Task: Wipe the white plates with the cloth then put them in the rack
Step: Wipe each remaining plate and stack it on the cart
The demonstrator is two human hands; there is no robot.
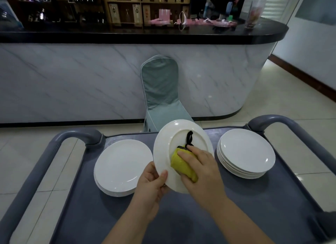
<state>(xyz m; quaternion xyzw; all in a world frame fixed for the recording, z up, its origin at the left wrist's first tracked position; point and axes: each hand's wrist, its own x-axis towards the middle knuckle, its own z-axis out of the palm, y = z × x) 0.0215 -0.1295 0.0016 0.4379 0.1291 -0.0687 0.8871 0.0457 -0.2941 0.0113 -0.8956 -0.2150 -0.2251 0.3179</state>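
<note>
A white plate (169,136) is held tilted above the grey cart (254,203), its underside towards me. My left hand (152,183) grips its lower left rim, thumb on the near face. My right hand (201,169) presses a folded yellow cloth (179,161) against the plate's lower middle, fingers bent over the cloth. The cloth's black loop (189,137) lies on the plate above it. One stack of white plates (121,167) sits on the cart at the left, and another stack (247,151) sits at the right.
The cart has raised grey tube handles at the left (54,149) and right (294,127). A chair in a pale green cover (161,90) stands just beyond the cart, against a marble-fronted counter with a black top (127,36). No rack is in view.
</note>
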